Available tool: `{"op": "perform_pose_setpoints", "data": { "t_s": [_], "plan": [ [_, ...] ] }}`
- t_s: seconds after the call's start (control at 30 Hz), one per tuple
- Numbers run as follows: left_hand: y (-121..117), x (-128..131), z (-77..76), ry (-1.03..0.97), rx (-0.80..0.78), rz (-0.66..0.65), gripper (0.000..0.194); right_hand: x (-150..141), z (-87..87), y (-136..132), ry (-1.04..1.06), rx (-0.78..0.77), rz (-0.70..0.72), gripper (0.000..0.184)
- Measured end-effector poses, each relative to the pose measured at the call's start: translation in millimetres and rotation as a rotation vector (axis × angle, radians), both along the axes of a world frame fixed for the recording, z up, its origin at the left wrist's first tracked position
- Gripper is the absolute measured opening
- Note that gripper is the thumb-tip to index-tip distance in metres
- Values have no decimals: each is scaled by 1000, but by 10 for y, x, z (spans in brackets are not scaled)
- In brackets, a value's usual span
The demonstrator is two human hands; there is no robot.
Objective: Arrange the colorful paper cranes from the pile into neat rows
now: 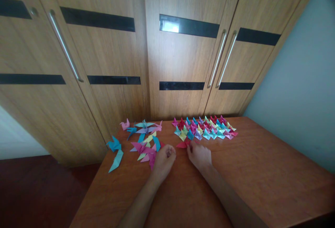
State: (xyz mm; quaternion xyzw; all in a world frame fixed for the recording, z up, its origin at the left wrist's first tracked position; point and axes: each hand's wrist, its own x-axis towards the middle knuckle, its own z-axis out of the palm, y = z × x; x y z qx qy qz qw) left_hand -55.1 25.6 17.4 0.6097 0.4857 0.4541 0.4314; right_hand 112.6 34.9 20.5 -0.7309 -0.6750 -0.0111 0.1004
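My right hand (200, 155) is over the middle of the table, thumb and fingers pinched on a red folded paper crane (182, 144). To its left, my left hand (164, 160) is curled closed, and I see nothing between its fingers. Beside that hand lies a loose pile of flat-folded paper cranes, with a magenta crane (141, 147) and a blue piece (156, 143) among them. Beyond my right hand, small folded cranes in many colours stand in close rows, including a blue crane (190, 135) and a yellow one (182, 135) in the nearest row.
The brown wooden table (261, 172) reaches to a wooden wardrobe (178, 102) with metal handles. A pale wall (300, 81) rises at the right. Near the left table edge lie a blue crane (114, 144) and a light teal folded strip (116, 161).
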Motion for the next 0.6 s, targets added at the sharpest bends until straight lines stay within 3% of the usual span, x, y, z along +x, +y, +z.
{"op": "perform_pose_setpoints", "data": {
  "t_s": [0.47,0.6],
  "plan": [
    [10,-3,6,71,53,16,5,74,-86,-86,58,90,-22,33],
    [23,-33,11,41,57,12,5,78,-154,-136,150,129,50,30]
  ]
}}
